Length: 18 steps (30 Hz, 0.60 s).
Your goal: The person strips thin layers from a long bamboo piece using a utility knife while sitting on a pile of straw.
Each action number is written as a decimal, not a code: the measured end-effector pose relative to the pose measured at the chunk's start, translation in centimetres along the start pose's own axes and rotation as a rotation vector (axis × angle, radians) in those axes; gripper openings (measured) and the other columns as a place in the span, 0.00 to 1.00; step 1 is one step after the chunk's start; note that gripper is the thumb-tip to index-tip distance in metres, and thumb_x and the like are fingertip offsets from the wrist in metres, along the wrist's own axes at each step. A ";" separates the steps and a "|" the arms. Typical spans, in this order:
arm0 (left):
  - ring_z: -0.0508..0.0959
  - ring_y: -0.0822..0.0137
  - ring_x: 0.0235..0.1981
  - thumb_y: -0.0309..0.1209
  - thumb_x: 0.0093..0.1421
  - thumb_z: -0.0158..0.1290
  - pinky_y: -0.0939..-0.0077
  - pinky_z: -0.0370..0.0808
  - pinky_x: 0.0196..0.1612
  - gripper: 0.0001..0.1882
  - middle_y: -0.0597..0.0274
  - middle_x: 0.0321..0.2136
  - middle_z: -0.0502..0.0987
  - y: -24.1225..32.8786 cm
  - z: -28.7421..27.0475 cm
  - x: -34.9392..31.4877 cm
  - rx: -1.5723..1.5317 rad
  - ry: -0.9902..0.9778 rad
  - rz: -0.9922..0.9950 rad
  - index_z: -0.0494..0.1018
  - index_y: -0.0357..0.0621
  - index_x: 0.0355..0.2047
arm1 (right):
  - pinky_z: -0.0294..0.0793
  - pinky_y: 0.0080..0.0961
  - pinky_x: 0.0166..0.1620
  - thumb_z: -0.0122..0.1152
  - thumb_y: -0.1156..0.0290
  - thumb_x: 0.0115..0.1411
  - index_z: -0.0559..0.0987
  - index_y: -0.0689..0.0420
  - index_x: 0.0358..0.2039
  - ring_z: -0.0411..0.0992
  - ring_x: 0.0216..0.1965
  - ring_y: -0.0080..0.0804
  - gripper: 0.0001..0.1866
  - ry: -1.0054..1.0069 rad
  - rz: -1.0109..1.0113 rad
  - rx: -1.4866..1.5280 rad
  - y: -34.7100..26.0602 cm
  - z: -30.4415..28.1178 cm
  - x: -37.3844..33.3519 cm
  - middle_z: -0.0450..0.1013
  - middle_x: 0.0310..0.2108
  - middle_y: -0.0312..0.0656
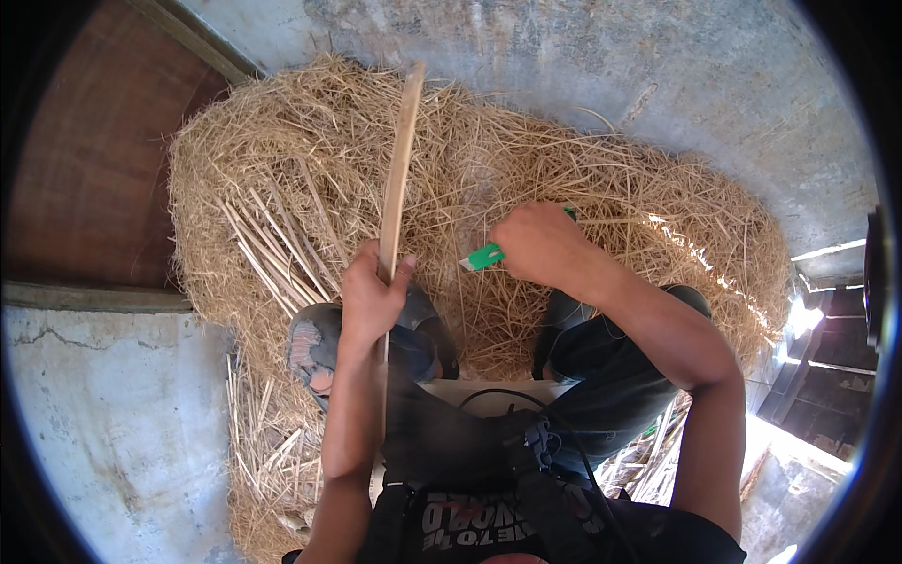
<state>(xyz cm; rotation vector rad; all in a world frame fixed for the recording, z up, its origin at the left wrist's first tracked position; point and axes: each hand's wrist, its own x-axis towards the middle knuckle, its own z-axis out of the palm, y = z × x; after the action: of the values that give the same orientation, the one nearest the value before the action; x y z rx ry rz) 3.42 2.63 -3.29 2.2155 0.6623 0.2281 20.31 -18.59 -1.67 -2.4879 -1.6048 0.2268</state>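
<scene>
My left hand (373, 289) is closed around a long, flat strip of pale wood, perhaps bamboo (401, 169). The strip stands nearly upright in the view, its upper end reaching over the shavings and its lower end running down along my left forearm. My right hand (545, 242) grips a green utility knife (486, 256). Its short blade pokes out to the left of my fist, pointing toward the strip but apart from it. The knife's other end shows just past my knuckles.
A big heap of curly shavings (601, 179) spreads around my feet, against a grey wall (676, 66). Several split sticks (272, 244) lie on it at the left, and more thin sticks (258, 423) lie lower left. A brown panel (113, 160) stands at the far left.
</scene>
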 end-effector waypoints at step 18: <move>0.85 0.69 0.36 0.18 0.64 0.53 0.75 0.80 0.45 0.05 0.58 0.33 0.82 1.4 3.1 -1.1 -0.657 -0.368 -0.075 0.74 0.32 0.41 | 0.81 0.40 0.33 0.63 0.72 0.50 0.84 0.58 0.22 0.82 0.31 0.46 0.05 0.016 -0.042 0.000 -2.1 0.7 0.0 0.80 0.25 0.48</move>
<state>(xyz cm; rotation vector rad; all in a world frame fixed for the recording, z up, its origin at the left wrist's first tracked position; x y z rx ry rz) 4.16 -0.74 -4.27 1.5410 0.3891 -0.0086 18.30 -17.66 -1.85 -2.4469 -1.6484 0.2013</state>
